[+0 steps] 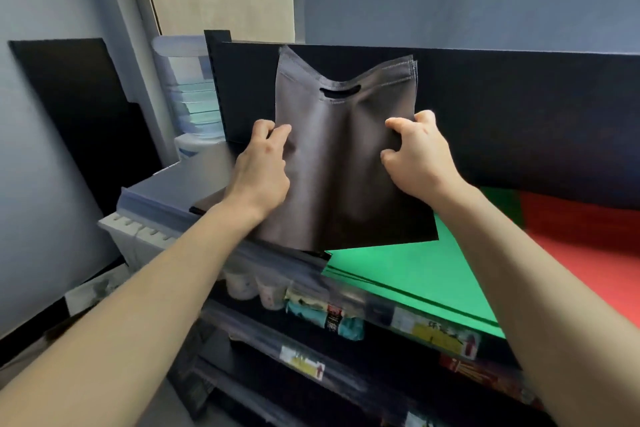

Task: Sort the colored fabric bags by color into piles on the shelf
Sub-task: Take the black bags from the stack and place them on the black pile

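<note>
I'm holding a grey fabric bag (346, 156) up between both hands, above the shelf (349, 291). My left hand (261, 166) pinches its left edge, my right hand (417, 156) grips the right edge, fingers curled into the cloth. Bag is non-woven, stitched hem, die-cut slot handle on top, hanging creased. Below it on the shelf: a flat green pile (415, 274), then a red pile (585, 246) just right. Blurred packets sit on the lower shelf (322, 312).

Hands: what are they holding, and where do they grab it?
A grey bag: left hand pinches its left edge, right hand its right edge, both below the handle hole.
</note>
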A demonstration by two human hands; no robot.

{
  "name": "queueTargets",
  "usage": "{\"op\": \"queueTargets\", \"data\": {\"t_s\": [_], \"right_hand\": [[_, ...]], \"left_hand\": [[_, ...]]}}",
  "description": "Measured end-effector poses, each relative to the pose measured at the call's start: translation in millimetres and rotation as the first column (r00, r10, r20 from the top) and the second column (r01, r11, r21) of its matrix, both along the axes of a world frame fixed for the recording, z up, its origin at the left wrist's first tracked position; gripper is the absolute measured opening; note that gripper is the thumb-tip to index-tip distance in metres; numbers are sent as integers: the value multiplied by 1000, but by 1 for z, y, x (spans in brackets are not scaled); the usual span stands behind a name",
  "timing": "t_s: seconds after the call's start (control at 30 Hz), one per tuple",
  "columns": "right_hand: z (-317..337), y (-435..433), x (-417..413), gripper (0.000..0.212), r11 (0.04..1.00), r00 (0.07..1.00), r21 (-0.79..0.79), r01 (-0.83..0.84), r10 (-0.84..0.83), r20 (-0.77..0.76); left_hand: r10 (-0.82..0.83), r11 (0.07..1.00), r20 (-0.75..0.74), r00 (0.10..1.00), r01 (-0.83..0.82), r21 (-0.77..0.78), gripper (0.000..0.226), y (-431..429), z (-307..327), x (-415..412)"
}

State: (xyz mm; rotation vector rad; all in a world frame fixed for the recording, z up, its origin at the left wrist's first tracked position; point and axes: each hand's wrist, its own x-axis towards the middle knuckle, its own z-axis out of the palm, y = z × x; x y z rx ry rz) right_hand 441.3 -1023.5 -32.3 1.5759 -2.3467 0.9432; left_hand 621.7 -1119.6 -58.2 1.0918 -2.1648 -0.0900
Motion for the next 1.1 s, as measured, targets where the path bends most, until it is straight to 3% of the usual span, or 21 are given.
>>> {"op": "queueTargets", "data": {"t_s": [0.23, 0.4, 0.57, 0.7, 0.8, 0.87, 0.97, 1.03, 1.1], "right_hand": [[-18, -77, 60, 34, 990, 991, 86, 111, -116, 62], [-42, -106, 75, 24, 936, 971, 302, 182, -220, 97], [-65, -110, 72, 31, 836, 943, 505, 215, -312, 115], [-71, -116, 70, 35, 822, 931, 515, 244, -347, 114], [-71, -121, 72, 35, 817, 916, 507, 274, -383, 123], [-72, -122, 73, 36, 806, 907, 508, 304, -409, 106], [-71, -116, 75, 31, 773, 888, 488, 406, -459, -13], [-64, -110, 79, 23, 770, 878, 432, 470, -457, -141], [-56, -103, 82, 6, 790, 880, 388, 475, -429, -205]], "left_hand": [[-106, 993, 135, 985, 98, 68, 49, -111, -4, 50], [-214, 963, 308, 927, 147, 225, 45, -155, -27, 56], [-279, 920, 339, 899, 148, 362, 8, -174, -48, 59], [-305, 917, 329, 894, 182, 356, 21, -182, -52, 54], [-290, 920, 310, 905, 174, 352, 6, -187, -52, 50], [-293, 919, 325, 899, 171, 354, 18, -189, -55, 47], [-270, 924, 415, 869, 111, 367, 36, -184, -58, 44], [-188, 962, 514, 837, 51, 269, 32, -177, -54, 41], [-183, 977, 520, 834, 97, 188, 32, -165, -44, 36]]}}
